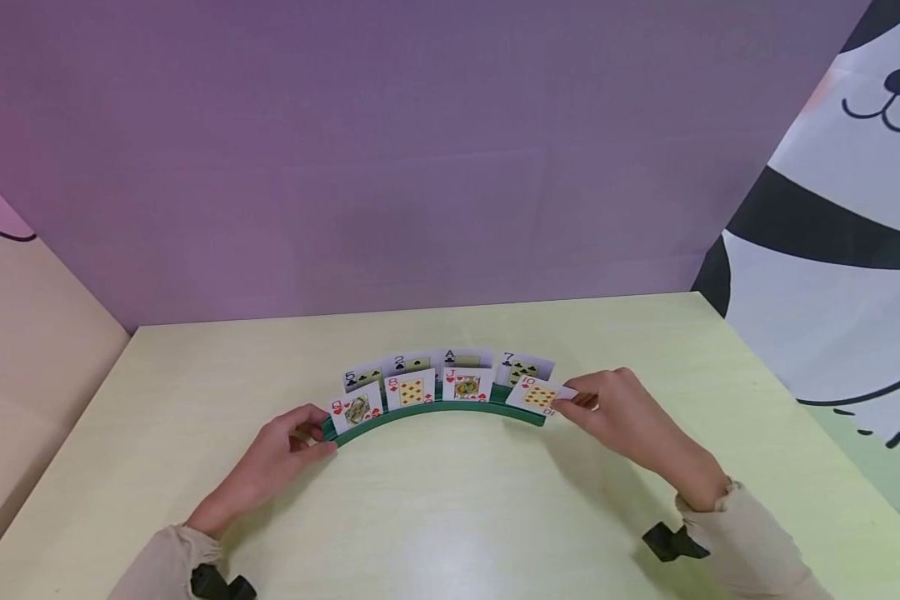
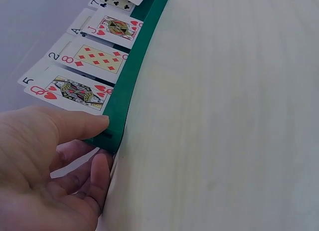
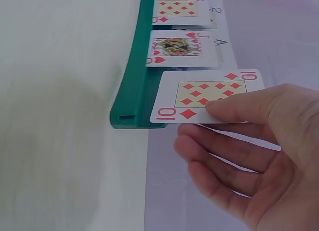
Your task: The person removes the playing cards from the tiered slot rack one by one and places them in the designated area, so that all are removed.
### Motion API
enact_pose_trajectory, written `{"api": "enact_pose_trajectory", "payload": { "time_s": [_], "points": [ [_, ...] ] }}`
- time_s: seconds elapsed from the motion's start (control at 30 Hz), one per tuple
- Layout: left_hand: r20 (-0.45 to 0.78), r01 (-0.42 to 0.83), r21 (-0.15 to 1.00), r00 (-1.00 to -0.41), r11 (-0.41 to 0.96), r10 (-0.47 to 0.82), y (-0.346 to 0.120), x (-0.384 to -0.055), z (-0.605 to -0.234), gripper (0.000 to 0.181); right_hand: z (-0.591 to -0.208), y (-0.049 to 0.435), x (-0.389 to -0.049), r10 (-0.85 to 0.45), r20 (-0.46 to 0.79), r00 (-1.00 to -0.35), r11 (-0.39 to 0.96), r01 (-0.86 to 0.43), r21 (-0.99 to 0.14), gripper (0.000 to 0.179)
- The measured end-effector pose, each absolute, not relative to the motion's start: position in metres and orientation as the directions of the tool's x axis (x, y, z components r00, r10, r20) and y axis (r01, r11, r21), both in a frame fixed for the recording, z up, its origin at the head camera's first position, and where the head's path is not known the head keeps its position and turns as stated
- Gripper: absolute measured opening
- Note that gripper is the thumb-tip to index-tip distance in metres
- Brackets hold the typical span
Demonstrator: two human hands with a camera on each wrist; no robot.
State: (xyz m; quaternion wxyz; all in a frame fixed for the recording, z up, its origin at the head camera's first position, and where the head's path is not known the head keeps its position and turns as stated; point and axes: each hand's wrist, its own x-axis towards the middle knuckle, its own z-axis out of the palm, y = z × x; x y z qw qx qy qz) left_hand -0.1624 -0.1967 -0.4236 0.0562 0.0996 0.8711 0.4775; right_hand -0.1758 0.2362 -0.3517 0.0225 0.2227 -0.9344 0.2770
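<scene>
A curved green card holder lies on the table with playing cards standing in two rows. The front row shows the queen of hearts, eight of diamonds and jack of hearts. Behind them are the five, two, ace and seven of clubs. My left hand grips the holder's left end, thumb on its front. Between thumb and fingers, my right hand pinches the ten of diamonds, tilted over the right end; I cannot tell whether its edge is in the slot.
The pale wooden table reaches back to a purple cloth wall. A panda picture covers the right side, and a pale panel stands at left. Black straps hang at the sleeves.
</scene>
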Motion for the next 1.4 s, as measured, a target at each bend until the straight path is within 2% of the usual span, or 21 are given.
{"api": "enact_pose_trajectory", "payload": {
  "time_s": [0.3, 0.87, 1.23, 1.4],
  "points": [
    [-0.009, 0.114, 0.839, -0.975, 0.532, 0.224, -0.196, -0.163, -0.425, 0.027, -0.343, 0.235, -0.170, -0.406, 0.191, -0.894, 0.714, -0.441, -0.544, 0.004],
    [0.012, 0.137, 0.840, -0.972, 0.526, 0.234, -0.197, -0.162, -0.424, 0.031, -0.337, 0.232, -0.160, -0.422, 0.205, -0.883, 0.679, -0.458, -0.574, 0.006],
    [0.019, 0.140, 0.844, -0.972, 0.517, 0.233, -0.197, -0.162, -0.428, 0.031, -0.334, 0.252, -0.156, -0.308, 0.206, -0.929, 0.683, -0.367, -0.631, 0.005],
    [0.013, 0.133, 0.844, -0.974, 0.519, 0.228, -0.198, -0.162, -0.426, 0.031, -0.327, 0.261, -0.156, -0.241, 0.191, -0.952, 0.688, -0.306, -0.657, 0.013]
  ]
}}
